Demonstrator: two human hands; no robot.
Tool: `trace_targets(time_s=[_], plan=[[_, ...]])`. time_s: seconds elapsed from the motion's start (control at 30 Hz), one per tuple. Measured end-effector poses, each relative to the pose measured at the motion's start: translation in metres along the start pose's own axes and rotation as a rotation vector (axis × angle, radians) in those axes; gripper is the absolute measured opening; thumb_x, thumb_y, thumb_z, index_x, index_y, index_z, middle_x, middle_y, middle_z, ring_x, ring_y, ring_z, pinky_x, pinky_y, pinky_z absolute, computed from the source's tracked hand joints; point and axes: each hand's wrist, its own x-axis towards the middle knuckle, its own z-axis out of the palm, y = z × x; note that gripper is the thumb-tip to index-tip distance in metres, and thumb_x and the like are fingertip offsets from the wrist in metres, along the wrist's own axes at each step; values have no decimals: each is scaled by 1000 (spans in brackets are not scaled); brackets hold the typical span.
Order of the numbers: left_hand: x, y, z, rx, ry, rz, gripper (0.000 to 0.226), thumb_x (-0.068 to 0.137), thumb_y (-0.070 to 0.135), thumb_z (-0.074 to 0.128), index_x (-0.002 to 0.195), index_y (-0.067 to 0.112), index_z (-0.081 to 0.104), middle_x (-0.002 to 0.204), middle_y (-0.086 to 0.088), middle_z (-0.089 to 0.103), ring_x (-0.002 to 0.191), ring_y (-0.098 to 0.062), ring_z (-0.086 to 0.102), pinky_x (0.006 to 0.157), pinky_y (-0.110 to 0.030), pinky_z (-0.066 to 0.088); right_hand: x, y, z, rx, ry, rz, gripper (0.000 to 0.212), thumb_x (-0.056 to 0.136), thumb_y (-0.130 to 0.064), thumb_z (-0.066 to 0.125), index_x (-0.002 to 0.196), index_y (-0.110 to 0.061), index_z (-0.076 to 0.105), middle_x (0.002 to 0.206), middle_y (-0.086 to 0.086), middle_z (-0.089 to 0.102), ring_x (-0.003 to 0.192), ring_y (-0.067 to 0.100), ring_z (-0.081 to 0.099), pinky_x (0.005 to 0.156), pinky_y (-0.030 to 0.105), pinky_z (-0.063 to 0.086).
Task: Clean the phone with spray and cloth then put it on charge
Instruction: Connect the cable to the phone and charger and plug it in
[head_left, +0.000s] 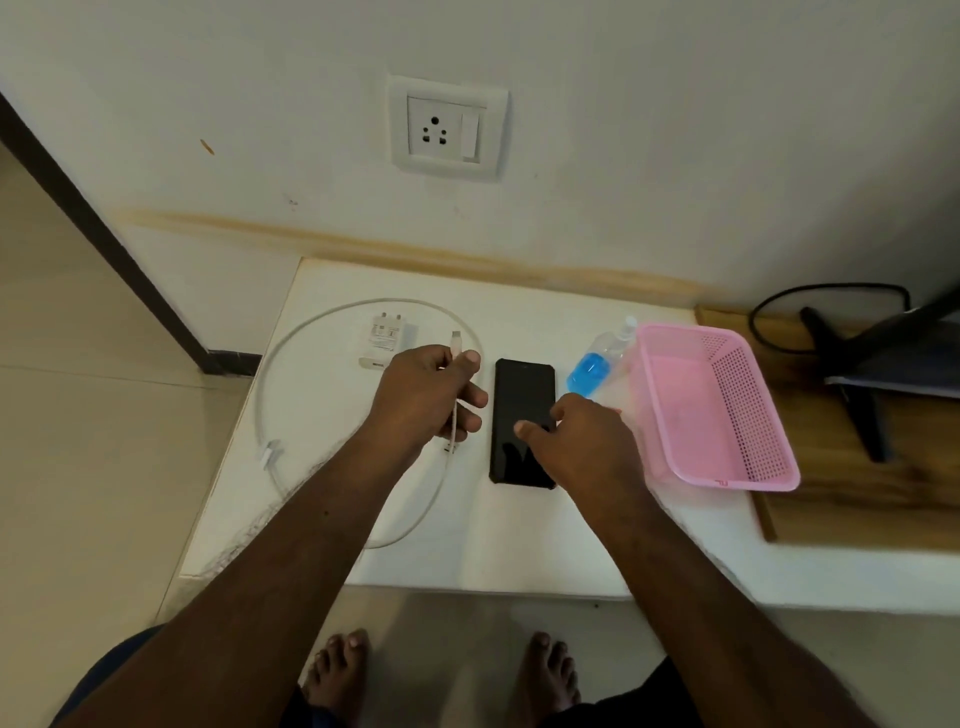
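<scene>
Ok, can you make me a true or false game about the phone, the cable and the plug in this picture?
1. The left hand holds the white cable. True.
2. The charger is plugged into the wall socket. False: it lies on the white surface.
3. The phone lies flat, screen dark. True.
4. The spray bottle stands inside the pink basket. False: it is outside, beside the basket.
5. The right hand reaches over the phone. True.

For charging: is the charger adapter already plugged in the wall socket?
No. The adapter lies flat on the white surface, pins bare, and the wall socket above holds nothing.
</scene>
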Motion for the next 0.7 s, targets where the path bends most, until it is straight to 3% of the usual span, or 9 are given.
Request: trace_targets(time_s=[0.1,0.17,0.23,0.27,0.33,0.4,0.43,0.57,0.7], plan=[[2,-5,5,59,20,19,27,98,35,59,95,10,70,59,3,69,39,-16,58,41,-26,50,8,-5,16,-86,27,40,76,68,-87,48,105,-20,52,81,-3,52,72,12,53,57,23,43],[4,-6,7,88,35,33,26,99,35,58,94,13,70,56,4,66,36,-14,55,38,-24,46,9,-11,20,-130,64,58,89,61,-95,39,106,-19,52,78,-3,45,65,11,46,44,20,27],[5,-7,10,100,44,38,26,99,35,57,93,13,71,53,4,63,34,-13,51,37,-22,42,11,-19,21,-148,102,75,99,56,-99,33,108,-18,54,76,-3,40,61,11,39,41,20,12],[6,-7,11,105,46,40,26,99,35,57,93,13,71,52,4,62,34,-13,50,37,-21,41,12,-22,22,-153,116,86,103,54,-100,32,109,-17,55,78,-1,43,61,12,40,41,19,14],[6,-7,13,132,51,45,27,99,34,57,92,13,71,51,4,58,33,-12,46,37,-20,39,15,-26,26,-154,108,104,109,51,-100,35,116,-15,54,90,3,55,70,16,50,47,21,33],[6,-9,14,161,62,46,28,99,36,57,89,15,72,51,5,54,33,-8,42,37,-20,36,17,-29,31,-144,82,99,114,51,-98,42,125,-12,50,109,7,60,92,21,60,65,30,52],[6,-10,13,172,70,47,28,99,39,57,88,18,73,49,9,52,33,-4,40,40,-21,35,17,-30,33,-151,73,93,115,52,-97,46,129,-10,48,115,9,60,100,23,60,74,33,55],[7,-13,10,208,116,45,41,97,58,48,79,30,72,44,15,48,36,-1,43,53,-27,34,19,-32,35,-172,27,126,111,58,-90,54,133,-10,44,124,10,57,110,24,57,85,35,52],[8,-14,6,266,133,112,41,98,59,44,80,34,71,45,15,49,43,-1,45,61,-29,38,20,-36,38,-201,24,106,100,63,-85,55,129,-11,47,119,8,59,108,23,57,86,33,50]])
